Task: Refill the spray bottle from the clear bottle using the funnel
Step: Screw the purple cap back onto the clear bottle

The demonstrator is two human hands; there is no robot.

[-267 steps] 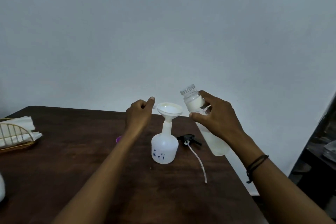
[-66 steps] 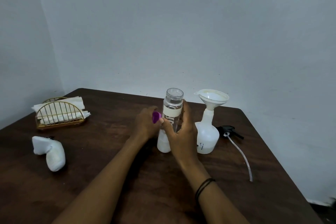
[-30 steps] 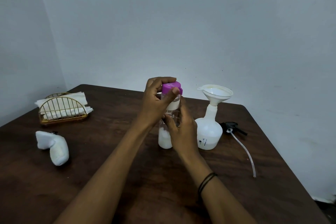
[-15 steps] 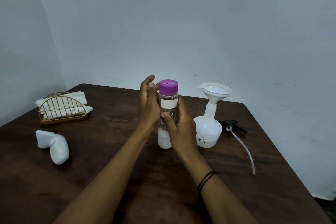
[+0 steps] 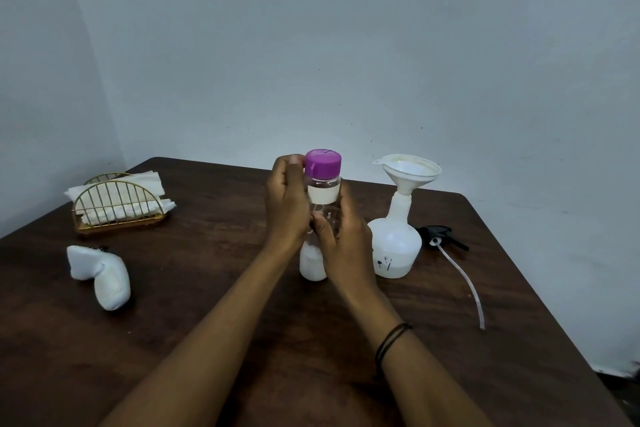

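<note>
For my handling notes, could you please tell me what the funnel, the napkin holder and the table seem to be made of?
Funnel: probably plastic, matte and translucent white.
Napkin holder: likely metal wire, thin gold-coloured bars with a slight sheen.
Table: looks like dark wood or wood-look laminate, grain streaks visible; which one is unclear.

Clear bottle [image 5: 322, 215] upright on dark wood surface [image 5: 207, 288], purple cap [image 5: 323, 163] on. Right hand [image 5: 341, 246] wrapped round its middle; left hand [image 5: 287, 204] at its left side, fingertips against the cap. Spray bottle [image 5: 394, 246] just right of it, white funnel [image 5: 407, 172] seated in its neck, liquid low inside. Black spray head [image 5: 440, 236] with tube lies further right. Napkin holder [image 5: 117, 206] and white pouch [image 5: 100, 276] at left.
</note>
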